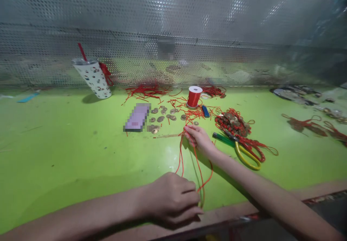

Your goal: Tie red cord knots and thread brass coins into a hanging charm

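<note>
- Basically, R hand [200,139] is pinching red cord [180,147] btw thumb & fingertips, near the loose coins [161,119].
- L hand [173,199] is curling in by the table edge [230,212], cord running in behind it; can't tell if it's gripping (palm's facing away).
- Risk: strands are bowing loosely, so uneven pulling could be twisting or snagging them.
- Also poss.: cord scraps [195,115] are lying close to R fingertips, so a stray bit might be getting caught.
- Surface: green tabletop [94,168] is carrying a spool [193,98], scissors [236,139], a coin-and-cord pile [233,123] & a tumbler [93,78].
- Room: a shiny, dimpled-looking sheet [130,49] is standing behind, glinting w/ light.
</note>
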Motion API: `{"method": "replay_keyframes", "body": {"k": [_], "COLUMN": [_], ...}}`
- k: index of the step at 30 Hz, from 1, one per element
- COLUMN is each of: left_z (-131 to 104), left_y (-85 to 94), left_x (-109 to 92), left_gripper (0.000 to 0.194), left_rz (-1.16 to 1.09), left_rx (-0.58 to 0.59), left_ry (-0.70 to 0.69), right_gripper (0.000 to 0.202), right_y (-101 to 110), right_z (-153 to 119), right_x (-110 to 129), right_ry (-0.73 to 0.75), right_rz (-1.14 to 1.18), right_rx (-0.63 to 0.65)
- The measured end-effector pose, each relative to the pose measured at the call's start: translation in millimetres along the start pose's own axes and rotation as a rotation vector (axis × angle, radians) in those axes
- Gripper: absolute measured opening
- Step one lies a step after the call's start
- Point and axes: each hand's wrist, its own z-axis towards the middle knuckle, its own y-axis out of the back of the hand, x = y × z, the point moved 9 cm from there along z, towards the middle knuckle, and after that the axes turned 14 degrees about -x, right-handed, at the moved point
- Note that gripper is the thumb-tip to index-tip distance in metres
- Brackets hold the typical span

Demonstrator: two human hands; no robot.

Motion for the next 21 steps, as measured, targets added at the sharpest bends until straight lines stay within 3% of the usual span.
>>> {"method": "replay_keyframes", "body": {"k": [2, 7, 9, 16, 21], "left_z": [2.4, -15.2, -24.9, -35.6, -43.1], "left_y": [9.9, 57.7, 66.1, 53.8, 50.2], "left_x": [14.0, 100.4, 120.0, 138.2, 148.9], "left_gripper": [0.025, 0.014, 0.019, 0.027, 0.025], "left_rz": [-0.041, 0.006, -0.035, -0.217, -0.355], "left_rx": [-0.071, -0.492, -0.608, -0.619, -0.705], "left_ry": [0.101, 0.711, 0.843, 0.973, 1.048], "right_gripper": [0.044, 0.041, 0.040, 0.030, 0.034], "right_y": [-0.5, -7.4, -11.3, -28.9, -27.3], "right_z": [-1.7, -13.3, -17.9, -27.1, -27.3], "right_x": [1.7, 13.4, 17.2, 11.7, 6.2], "right_ry": [0.006, 0.138, 0.197, 0.265, 0.201], "right_rz": [0.011, -0.106, -0.142, -0.135, -0.109], "right_rx": [0.004, 0.004, 0.007, 0.151, 0.147]}}
